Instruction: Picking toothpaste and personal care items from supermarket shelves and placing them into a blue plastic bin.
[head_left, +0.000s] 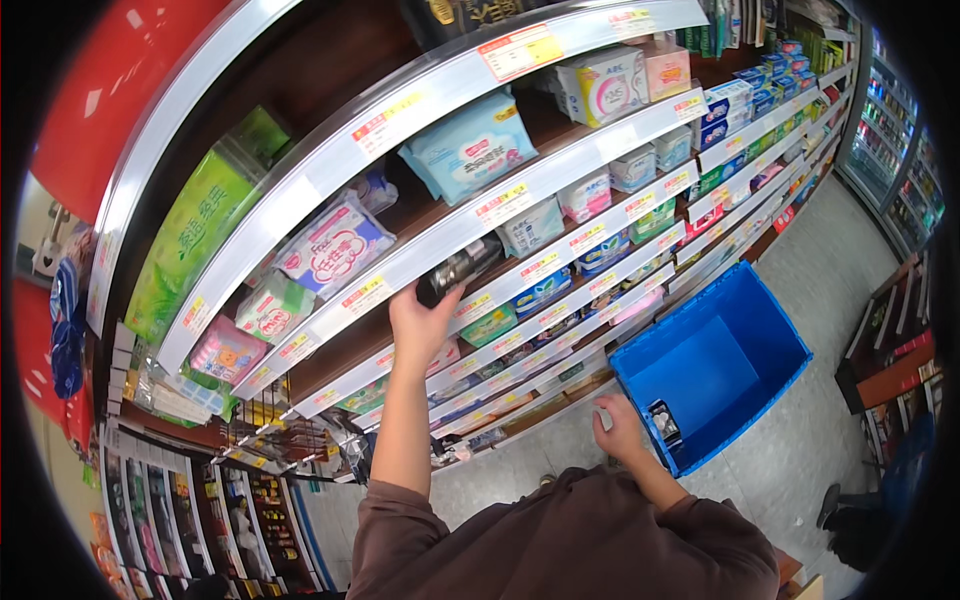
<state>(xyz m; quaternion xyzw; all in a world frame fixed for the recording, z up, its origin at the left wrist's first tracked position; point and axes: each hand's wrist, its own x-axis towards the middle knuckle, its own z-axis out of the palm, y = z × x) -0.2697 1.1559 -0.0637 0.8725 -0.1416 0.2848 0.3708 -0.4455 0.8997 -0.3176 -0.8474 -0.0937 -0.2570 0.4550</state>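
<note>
My left hand (424, 319) reaches into a middle shelf of a store rack and grips a black packet (459, 270) with light print. Right of that packet stands a pale ABC packet (532, 226). Up and to the left lies a purple and white packet (334, 244). Near the left rim of a blue plastic crate (712, 352), my right hand (621, 426) hangs with bent fingers and nothing in it. Inside the crate, by its near left wall, sits a small black and white packet (664, 422).
Shelf edges with price tags (502, 206) curve across the view. A glass-door drinks cooler (889, 127) stands at the far right. Low display shelving (889, 330) borders the aisle floor (795, 427). At the lower right, part of another person (862, 502) shows.
</note>
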